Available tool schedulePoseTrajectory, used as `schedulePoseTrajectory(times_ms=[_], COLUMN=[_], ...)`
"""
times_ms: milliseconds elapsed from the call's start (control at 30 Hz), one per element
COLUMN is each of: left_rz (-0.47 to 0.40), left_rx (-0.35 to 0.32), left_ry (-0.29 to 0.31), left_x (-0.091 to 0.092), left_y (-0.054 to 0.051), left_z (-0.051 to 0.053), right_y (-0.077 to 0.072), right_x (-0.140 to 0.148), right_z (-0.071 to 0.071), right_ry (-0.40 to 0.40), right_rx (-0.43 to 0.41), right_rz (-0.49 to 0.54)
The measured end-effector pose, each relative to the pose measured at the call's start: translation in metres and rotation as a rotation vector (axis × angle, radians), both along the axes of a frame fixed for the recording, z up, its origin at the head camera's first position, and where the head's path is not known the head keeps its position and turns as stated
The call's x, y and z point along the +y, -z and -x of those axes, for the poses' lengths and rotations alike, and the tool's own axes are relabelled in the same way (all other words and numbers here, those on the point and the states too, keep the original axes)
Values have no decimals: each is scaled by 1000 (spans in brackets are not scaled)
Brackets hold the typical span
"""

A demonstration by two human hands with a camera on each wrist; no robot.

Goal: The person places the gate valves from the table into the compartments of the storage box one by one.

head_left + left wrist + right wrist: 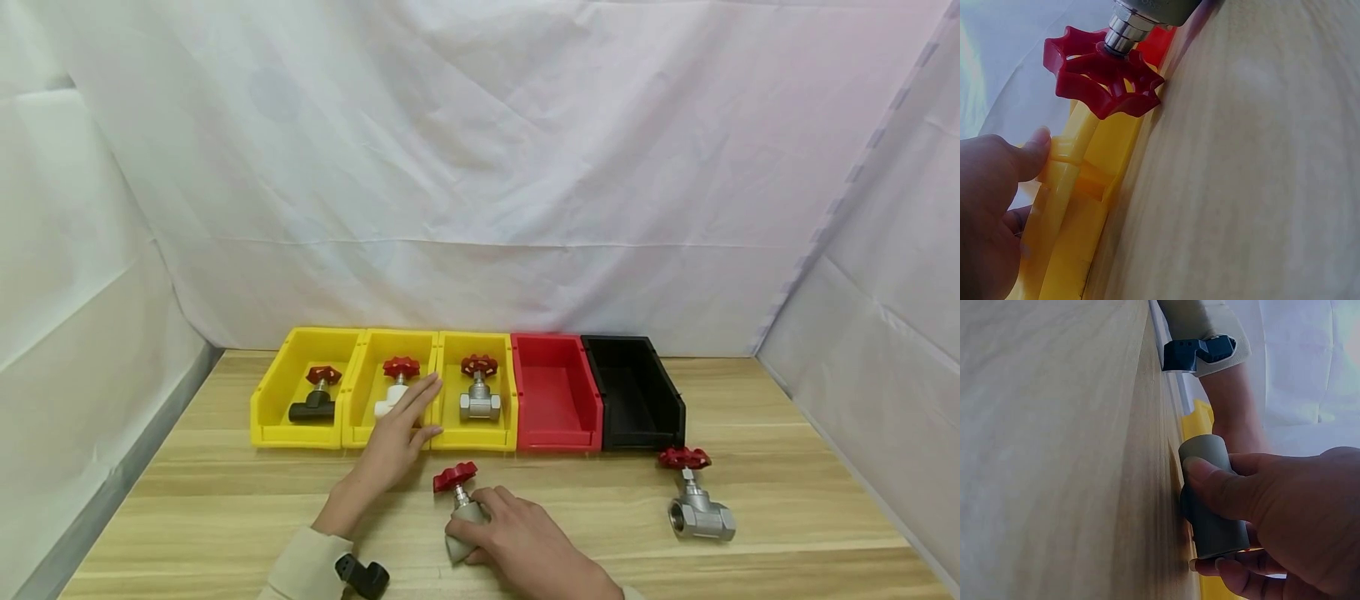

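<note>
My right hand (525, 533) grips the grey cylindrical body of a valve (1213, 494), thumb on one side and fingers on the other. This valve's red handwheel (454, 477) tilts up and left, in front of the bins. My left hand (393, 442) rests at the second yellow bin (360, 435) with fingers extended, its thumb near the front of the divider beside the third yellow bin (474, 439). In the left wrist view, the thumb (1035, 153) touches a yellow rim. A white valve (386, 404) with a red handwheel lies partly hidden behind the left hand.
The first yellow bin (296, 437) holds a black valve (313, 407); the third holds a silver valve (480, 406). A red bin (558, 439) and a black bin (643, 439) continue the row. Another silver metal valve (701, 515) lies on the wooden table at right. White cloth (480, 167) hangs behind.
</note>
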State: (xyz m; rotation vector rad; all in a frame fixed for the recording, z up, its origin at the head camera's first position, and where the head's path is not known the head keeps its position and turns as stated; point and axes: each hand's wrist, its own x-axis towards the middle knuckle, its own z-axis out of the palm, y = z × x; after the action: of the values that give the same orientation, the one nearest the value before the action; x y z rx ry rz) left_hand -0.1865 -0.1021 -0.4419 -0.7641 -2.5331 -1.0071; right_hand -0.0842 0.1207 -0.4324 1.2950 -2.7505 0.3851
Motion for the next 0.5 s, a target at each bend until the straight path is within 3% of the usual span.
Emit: schedulePoseTrajectory(times_ms=[233, 500], left_rz=[-1, 0], left_rx=[5, 12], left_ry=[5, 1], left_x=[0, 0], left_y=[0, 1], left_z=[0, 0], right_y=[-1, -1], right_x=[1, 3], right_z=[1, 4], right_ry=[0, -6], right_rx=[-26, 20], right_rz=[7, 25])
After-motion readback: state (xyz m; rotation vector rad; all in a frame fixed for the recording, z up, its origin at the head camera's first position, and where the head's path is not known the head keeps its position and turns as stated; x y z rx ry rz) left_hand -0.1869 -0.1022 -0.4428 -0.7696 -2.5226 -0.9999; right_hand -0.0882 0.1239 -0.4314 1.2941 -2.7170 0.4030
